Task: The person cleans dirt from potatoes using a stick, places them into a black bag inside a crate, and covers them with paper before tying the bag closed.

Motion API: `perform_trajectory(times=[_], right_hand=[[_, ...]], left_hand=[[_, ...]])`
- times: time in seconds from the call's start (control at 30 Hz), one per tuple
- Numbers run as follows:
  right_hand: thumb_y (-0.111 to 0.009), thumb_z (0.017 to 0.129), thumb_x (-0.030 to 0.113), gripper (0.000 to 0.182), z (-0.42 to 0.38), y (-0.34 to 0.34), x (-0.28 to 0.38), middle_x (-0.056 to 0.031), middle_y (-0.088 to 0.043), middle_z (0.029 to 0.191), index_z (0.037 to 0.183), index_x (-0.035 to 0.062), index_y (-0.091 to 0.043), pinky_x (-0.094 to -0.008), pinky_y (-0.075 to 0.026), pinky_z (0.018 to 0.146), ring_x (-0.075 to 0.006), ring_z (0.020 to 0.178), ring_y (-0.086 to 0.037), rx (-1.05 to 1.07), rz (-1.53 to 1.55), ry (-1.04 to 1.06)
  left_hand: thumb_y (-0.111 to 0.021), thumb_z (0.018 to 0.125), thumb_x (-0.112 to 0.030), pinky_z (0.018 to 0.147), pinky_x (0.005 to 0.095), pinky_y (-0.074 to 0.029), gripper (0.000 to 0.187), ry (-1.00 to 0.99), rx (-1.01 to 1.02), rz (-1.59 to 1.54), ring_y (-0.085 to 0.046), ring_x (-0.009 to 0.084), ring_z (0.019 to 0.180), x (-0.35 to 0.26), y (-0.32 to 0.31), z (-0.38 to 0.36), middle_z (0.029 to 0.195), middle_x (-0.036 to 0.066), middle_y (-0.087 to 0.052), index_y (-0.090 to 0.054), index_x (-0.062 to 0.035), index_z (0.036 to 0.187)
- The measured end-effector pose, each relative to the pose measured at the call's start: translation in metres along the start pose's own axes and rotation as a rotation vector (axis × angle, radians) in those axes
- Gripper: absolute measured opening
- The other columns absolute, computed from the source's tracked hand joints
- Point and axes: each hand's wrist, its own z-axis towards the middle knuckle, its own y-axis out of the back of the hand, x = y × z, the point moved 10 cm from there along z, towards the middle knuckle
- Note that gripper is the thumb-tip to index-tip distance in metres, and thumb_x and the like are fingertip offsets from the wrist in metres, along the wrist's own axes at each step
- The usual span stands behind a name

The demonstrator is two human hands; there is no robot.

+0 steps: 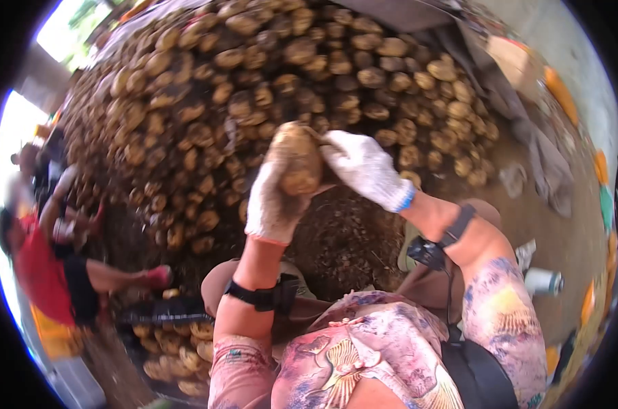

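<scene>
In my gloved left hand is a large brown potato-like tuber, held upright in front of me. My right hand, in a white glove with a blue cuff edge, has its fingertips pinched together at the upper right side of the tuber. Whatever lies between those fingertips is too small to make out. Behind both hands rises a big pile of similar brown tubers, partly hidden by the hands.
At the left sits a person in red. A crate of tubers stands at lower left. Grey cloth borders the pile at right, with a white cup-like container below it. Loose soil lies beneath my hands.
</scene>
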Motion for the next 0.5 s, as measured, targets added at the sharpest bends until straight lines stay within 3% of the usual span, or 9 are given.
perform_trajectory(times=[0.1,0.13,0.2,0.23,0.3,0.5], right_hand=[[-0.063,0.093,0.021,0.014,0.001,0.024,0.02,-0.019,-0.065,0.079,0.097,0.0068,-0.064,-0.0453,-0.051,0.063,-0.0399,0.076,-0.066,-0.114,-0.006,0.09],[-0.064,0.093,0.019,0.013,0.002,0.03,0.021,-0.019,-0.065,0.077,0.098,0.0069,-0.064,-0.0444,-0.05,0.06,-0.0392,0.073,-0.066,-0.143,0.03,0.1],[-0.064,0.093,0.018,0.012,0.002,0.037,0.032,-0.0185,-0.064,0.076,0.097,0.0069,-0.064,-0.0435,-0.049,0.059,-0.0384,0.072,-0.066,-0.08,-0.03,0.139],[-0.064,0.093,0.017,0.011,0.002,0.034,0.038,-0.0181,-0.064,0.074,0.096,0.0068,-0.064,-0.0427,-0.048,0.057,-0.0375,0.071,-0.066,-0.022,-0.099,0.166],[-0.064,0.093,0.019,0.012,0.003,0.037,0.044,-0.0172,-0.064,0.073,0.095,0.0069,-0.063,-0.0427,-0.048,0.056,-0.0371,0.069,-0.065,-0.043,-0.129,0.21],[-0.064,0.094,0.025,0.017,0.005,0.036,0.061,-0.0129,-0.063,0.067,0.089,0.0091,-0.061,-0.0425,-0.049,0.052,-0.0343,0.061,-0.065,-0.036,-0.369,0.317]], left_hand=[[-0.072,0.079,-0.014,0.097,0.0551,-0.053,0.081,-0.123,-0.01,0.174,-0.052,0.0308,0.126,-0.018,0.003,-0.007,0.143,0.011,-0.046,-0.033,-0.0075,0.149],[-0.073,0.076,-0.009,0.101,0.0482,-0.051,0.083,-0.118,-0.039,0.186,-0.052,0.0286,0.127,-0.02,0.001,-0.01,0.142,0.012,-0.047,-0.033,-0.0064,0.15],[-0.08,0.07,-0.009,0.103,0.0391,-0.048,0.09,-0.138,-0.06,0.26,-0.052,0.0242,0.126,-0.02,0.001,-0.01,0.139,0.012,-0.049,-0.035,-0.0041,0.148],[-0.08,0.07,-0.009,0.103,0.0391,-0.048,0.09,-0.142,-0.061,0.257,-0.052,0.0242,0.126,-0.022,0.0,-0.01,0.139,0.012,-0.049,-0.035,-0.0041,0.148],[-0.086,0.064,-0.012,0.104,0.0338,-0.046,0.097,-0.258,-0.111,0.741,-0.054,0.0206,0.122,-0.036,-0.004,-0.014,0.137,0.013,-0.051,-0.037,-0.002,0.147],[-0.089,0.06,-0.019,0.101,0.0323,-0.047,0.098,-0.361,-0.182,0.987,-0.057,0.02,0.117,-0.041,-0.008,-0.017,0.13,0.013,-0.055,-0.04,0.0008,0.143]])
